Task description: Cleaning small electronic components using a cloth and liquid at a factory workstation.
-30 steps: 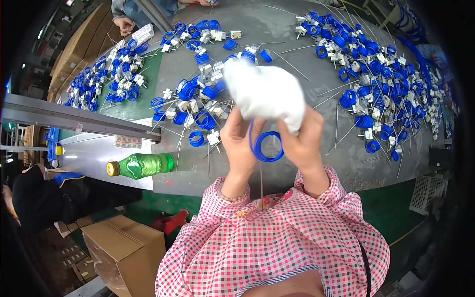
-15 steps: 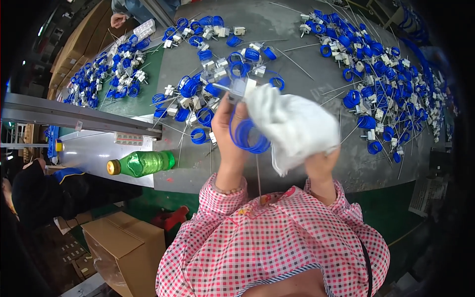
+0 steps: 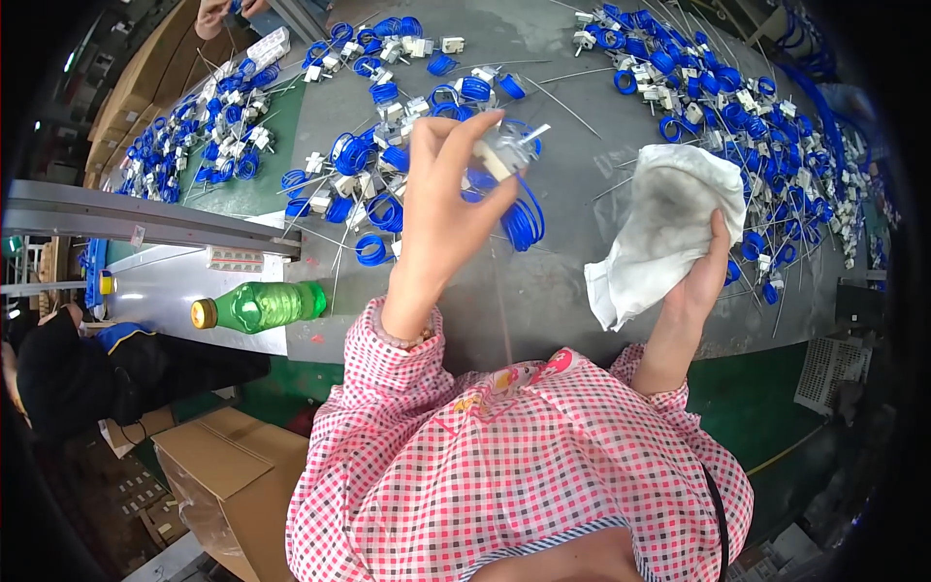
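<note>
My left hand [image 3: 434,209] is raised over the middle of the bench, pinching a capillary thermostat [image 3: 504,157] between thumb and fingers. It has a white block, a metal top with a shaft, and a blue coil [image 3: 524,223] hanging below it. To the right, my right hand [image 3: 700,276] grips a crumpled white cloth [image 3: 645,238] with a grey smudge on it. Cloth and thermostat are apart. Behind my left hand lies a loose pile of similar thermostats [image 3: 354,155], partly hidden by the hand.
A larger thermostat heap [image 3: 737,126] covers the right side, and another [image 3: 208,136] lies far left beyond a metal rail [image 3: 145,218]. A green bottle [image 3: 262,307] lies on its side at left. Below stands a cardboard box [image 3: 233,466]. Another person's hands [image 3: 218,15] show at the far edge.
The cloth was against the thermostat; now my right hand has drawn it away to the right. My left hand has turned the thermostat, and its shaft now points right.
</note>
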A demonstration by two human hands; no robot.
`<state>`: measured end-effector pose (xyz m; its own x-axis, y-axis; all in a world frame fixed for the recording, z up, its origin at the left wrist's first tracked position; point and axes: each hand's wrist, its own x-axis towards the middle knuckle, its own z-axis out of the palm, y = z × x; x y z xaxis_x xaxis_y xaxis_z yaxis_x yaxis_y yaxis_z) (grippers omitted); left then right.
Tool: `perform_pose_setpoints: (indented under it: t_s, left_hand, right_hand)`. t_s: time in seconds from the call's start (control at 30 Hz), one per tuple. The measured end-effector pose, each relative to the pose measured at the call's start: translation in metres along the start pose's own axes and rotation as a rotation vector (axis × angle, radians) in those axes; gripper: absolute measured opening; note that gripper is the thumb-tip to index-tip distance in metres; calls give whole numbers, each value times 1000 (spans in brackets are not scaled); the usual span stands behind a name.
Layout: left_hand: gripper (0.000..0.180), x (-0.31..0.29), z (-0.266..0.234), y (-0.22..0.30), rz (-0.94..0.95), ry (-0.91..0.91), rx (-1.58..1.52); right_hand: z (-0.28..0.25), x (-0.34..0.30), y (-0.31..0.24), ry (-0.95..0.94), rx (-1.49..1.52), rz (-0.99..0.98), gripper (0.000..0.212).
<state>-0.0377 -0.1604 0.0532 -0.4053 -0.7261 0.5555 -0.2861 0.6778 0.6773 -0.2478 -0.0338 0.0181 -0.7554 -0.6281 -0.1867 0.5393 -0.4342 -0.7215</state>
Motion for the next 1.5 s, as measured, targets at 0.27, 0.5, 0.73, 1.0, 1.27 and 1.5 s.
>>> perform_pose_setpoints:
  t_s: [0.27,0.5,0.73,1.0,1.27,1.5]
  left_hand:
    - [42,-5,9,11,70,-204,-133]
    - [37,-17,4,19,-140,-285,-304]
    - [37,-37,7,19,-114,-222,-254]
    - [34,-30,-1,2,-83,38,-57]
    - [40,-32,-4,15,-266,-186,-419]
    - [22,-37,-3,24,-126,39,-321]
  right_hand:
    - [34,-16,13,-126,-568,-369,25]
    - [61,-10,35,-915,-863,-968,37]
    - [49,-20,34,-963,-845,-815,49]
    - [21,-38,29,-868,-844,-664,31]
    - [65,-28,23,-230,-333,-273,26]
    - [70,-23,30,-1083,-775,-1002,30]
